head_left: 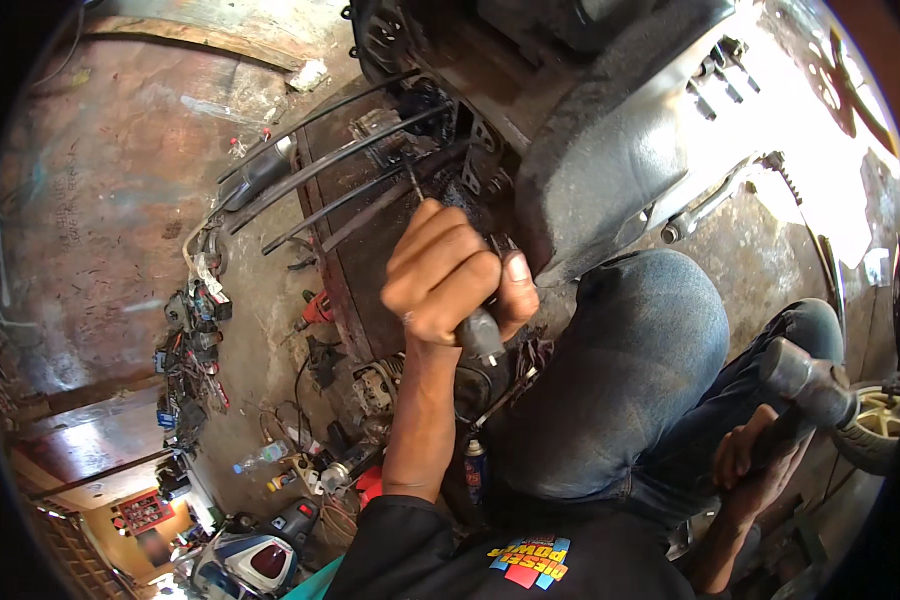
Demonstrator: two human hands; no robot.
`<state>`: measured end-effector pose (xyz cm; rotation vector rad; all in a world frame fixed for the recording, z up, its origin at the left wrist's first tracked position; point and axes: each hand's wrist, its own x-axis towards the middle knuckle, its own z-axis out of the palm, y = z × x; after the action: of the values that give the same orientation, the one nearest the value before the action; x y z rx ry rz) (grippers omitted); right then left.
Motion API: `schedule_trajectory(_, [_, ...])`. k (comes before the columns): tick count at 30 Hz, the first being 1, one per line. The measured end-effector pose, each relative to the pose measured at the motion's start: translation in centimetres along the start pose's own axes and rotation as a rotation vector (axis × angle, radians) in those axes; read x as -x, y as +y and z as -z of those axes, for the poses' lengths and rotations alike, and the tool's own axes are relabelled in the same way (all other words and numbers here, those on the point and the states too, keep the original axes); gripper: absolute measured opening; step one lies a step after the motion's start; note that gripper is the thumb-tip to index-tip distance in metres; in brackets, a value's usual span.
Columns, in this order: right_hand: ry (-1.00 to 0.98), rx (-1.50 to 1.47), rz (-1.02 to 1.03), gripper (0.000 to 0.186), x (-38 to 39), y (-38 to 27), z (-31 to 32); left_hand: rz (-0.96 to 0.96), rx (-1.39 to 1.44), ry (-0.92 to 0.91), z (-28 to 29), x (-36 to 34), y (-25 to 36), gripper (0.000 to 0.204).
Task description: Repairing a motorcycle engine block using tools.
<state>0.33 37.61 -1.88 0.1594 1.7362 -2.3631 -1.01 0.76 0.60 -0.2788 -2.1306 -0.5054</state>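
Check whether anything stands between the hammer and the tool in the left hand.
In this view, the bent, denim-clad legs lie between the hammer in the right hand and the dark-handled tool in the left hand. One view can't show whether they rise into the direct line. Nothing else visible stands between.

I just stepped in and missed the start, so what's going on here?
A person with bent knees is working beside a large grey panel. The left hand grips a thin-shafted tool, its shaft directed toward a greasy metal part; whether the tip touches is unclear. The right hand holds a hammer, well apart from the tool.
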Motion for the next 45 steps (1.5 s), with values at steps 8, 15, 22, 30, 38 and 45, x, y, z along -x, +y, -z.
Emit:
schedule_trajectory(8, [-0.214,-0.125,-0.007,0.054,6.6,1.6,-0.6,-0.051,0.022,-0.116,1.4,-1.6,-0.2,0.021])
schedule_trajectory(15, [-0.626,0.262,-0.173,0.047,9.6,2.7,2.7,-0.086,0.117,-0.129,2.1,-0.9,-0.7,0.021])
schedule_trajectory(22, [-0.706,0.22,-0.225,0.056,10.4,2.9,4.1,-0.154,0.155,-0.091,2.1,1.6,-1.7,0.031])
schedule_trajectory(30, [-0.695,0.374,-0.079,0.078,8.6,2.7,0.7,-0.195,0.317,0.155,1.1,2.6,-2.9,0.036])
schedule_trajectory(38, [-1.027,0.66,0.441,0.061,1.3,-2.5,-9.5,-0.143,0.363,0.265,0.8,2.9,-3.4,0.04])
schedule_trajectory(45, [-1.21,0.911,0.652,0.061,0.5,-4.5,-14.0,-0.079,0.328,0.314,1.7,3.2,-2.8,0.036])
